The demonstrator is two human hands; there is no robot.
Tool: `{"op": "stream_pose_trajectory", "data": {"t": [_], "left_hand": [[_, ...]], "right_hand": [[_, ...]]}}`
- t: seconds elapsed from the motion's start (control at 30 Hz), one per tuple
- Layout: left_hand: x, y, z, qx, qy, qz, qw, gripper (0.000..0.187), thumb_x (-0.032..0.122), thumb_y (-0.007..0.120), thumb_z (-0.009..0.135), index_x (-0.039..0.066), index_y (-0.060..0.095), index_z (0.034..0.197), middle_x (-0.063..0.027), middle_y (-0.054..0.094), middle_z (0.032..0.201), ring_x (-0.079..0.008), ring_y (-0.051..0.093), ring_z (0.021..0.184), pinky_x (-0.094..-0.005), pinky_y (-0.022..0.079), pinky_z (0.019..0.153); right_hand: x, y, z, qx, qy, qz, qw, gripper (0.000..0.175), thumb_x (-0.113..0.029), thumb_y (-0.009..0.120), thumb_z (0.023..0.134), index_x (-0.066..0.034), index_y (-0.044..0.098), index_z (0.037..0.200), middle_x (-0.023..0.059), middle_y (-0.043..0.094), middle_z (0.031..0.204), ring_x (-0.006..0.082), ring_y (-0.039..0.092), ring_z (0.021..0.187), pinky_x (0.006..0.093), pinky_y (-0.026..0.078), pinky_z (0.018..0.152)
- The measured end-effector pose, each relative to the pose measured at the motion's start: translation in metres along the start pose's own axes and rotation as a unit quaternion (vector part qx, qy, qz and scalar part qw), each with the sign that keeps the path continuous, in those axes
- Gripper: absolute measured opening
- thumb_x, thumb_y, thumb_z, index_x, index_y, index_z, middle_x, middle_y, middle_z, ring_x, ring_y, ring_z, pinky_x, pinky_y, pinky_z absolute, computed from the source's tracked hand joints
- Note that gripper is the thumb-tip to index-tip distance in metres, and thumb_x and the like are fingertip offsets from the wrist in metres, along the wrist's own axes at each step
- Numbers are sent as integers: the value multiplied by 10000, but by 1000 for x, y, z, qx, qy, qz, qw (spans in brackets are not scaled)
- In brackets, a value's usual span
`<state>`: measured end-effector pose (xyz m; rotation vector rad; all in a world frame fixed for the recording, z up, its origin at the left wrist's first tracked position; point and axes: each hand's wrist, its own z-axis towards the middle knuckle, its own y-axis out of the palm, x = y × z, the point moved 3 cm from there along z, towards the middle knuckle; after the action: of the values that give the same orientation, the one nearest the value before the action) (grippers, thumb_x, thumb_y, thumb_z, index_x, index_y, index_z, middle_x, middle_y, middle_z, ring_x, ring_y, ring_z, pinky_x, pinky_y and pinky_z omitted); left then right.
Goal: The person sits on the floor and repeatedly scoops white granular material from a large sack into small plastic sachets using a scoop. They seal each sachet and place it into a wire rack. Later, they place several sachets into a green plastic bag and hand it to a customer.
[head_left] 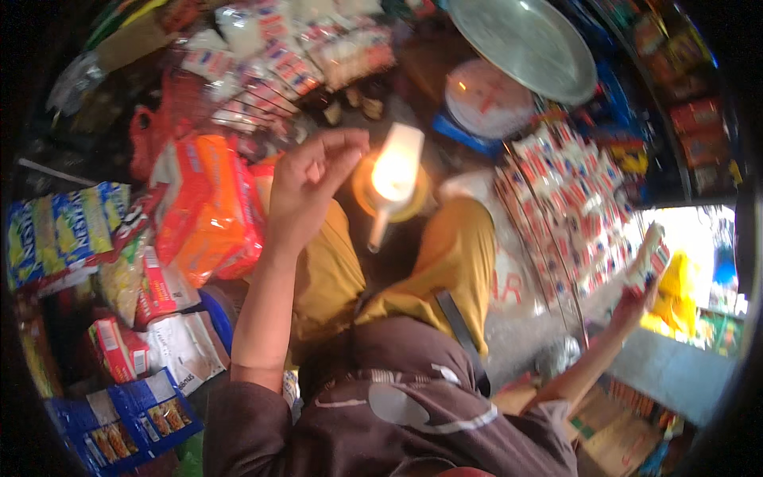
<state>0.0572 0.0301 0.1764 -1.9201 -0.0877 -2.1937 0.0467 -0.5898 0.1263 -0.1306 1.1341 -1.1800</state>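
Observation:
My left hand (322, 170) is raised over my left knee, fingers curled and the thumb close to the index finger; no object shows in it, and blur hides whether the tips meet. Just right of it, between my knees, glows a small flame or lamp (394, 176) with a pale upper part, over a round yellowish base. Far to the right, my right hand (642, 295) grips a small clear plastic packet (653, 256) of white contents with red and blue print. Similar packets (572, 208) fill a wire rack left of that hand.
A weighing scale with a round dial (490, 98) and metal pan (530, 45) stands ahead. More packets (268, 65) lie at upper left. Orange-red packages (205, 206), blue sachets (65, 229) and boxes (116, 349) line the left. A cardboard box (620, 426) is at lower right.

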Motion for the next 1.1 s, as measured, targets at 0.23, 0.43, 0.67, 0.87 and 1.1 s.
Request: {"op": "stream_pose_trajectory", "data": {"t": [0.23, 0.43, 0.67, 0.87, 1.1], "left_hand": [[-24, -160, 196, 371, 85, 270, 885, 361, 170, 659, 727, -25, 604, 1026, -162, 627, 998, -267, 597, 903, -329, 447, 817], [-105, -259, 317, 282, 106, 540, 786, 458, 172, 655, 684, -63, 529, 1057, -295, 540, 1090, -420, 547, 969, -415, 429, 868], [-143, -281, 339, 319, -65, 505, 799, 439, 304, 716, 648, -22, 613, 923, -239, 627, 896, -352, 616, 862, -404, 476, 761], [-92, -247, 299, 241, 24, 483, 842, 235, 266, 701, 682, 47, 647, 745, -136, 629, 671, -260, 597, 614, -370, 450, 593], [47, -172, 184, 247, 154, 354, 889, 308, 248, 688, 747, -15, 563, 648, -63, 539, 517, -104, 462, 490, -304, 392, 498]], "right_hand": [[37, 17, -7, -65, 52, -152, 985, 540, -205, 554, 882, -64, 328, 1352, 178, 428, 1257, 287, 472, 1100, 360, 383, 937], [-73, 42, -42, -109, -27, -35, 993, 412, -131, 527, 879, -55, 437, 1274, 127, 486, 1189, 235, 509, 1038, 363, 427, 850], [-90, 43, -48, -88, -29, -60, 994, 361, -15, 498, 862, -17, 473, 1223, 131, 507, 1161, 222, 533, 977, 316, 440, 791], [-144, 77, -48, -67, -47, 4, 997, 247, -34, 524, 848, 29, 560, 1084, 126, 553, 1103, 200, 533, 979, 320, 453, 783], [-323, 210, -114, -380, 15, 359, 852, 571, -61, 720, 661, -11, 487, 1180, 139, 532, 1142, 234, 542, 1042, 325, 473, 830]]}}
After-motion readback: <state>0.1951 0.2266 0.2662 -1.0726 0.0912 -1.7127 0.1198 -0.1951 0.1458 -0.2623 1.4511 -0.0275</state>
